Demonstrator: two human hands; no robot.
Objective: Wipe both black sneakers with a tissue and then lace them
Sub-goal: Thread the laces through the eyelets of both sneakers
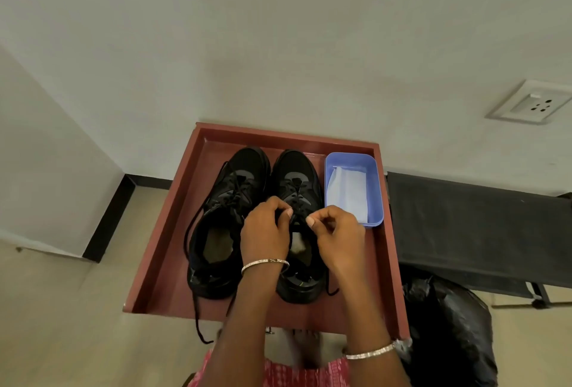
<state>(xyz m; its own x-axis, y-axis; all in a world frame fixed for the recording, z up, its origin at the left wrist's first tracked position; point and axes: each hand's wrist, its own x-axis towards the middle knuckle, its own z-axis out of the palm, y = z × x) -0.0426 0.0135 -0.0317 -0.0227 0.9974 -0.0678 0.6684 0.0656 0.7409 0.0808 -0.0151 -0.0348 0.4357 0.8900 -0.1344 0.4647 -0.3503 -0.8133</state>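
Observation:
Two black sneakers stand side by side on a reddish-brown tray (161, 250), toes pointing away from me. The left sneaker (223, 216) has its black lace hanging loose over the tray's front edge. Over the tongue of the right sneaker (297, 176), my left hand (266, 228) pinches that shoe's lace between thumb and fingertips. My right hand (337, 232) pinches the lace from the other side. A loose lace end (331, 290) trails beside the right sneaker's heel. A white tissue (348, 191) lies in a blue plastic tub (374, 201) to the right of the sneakers.
The tray sits against a pale wall with a white socket plate (534, 103) at the upper right. A black bench (473, 225) runs to the right of the tray. A black plastic bag (448, 331) lies on the floor at lower right.

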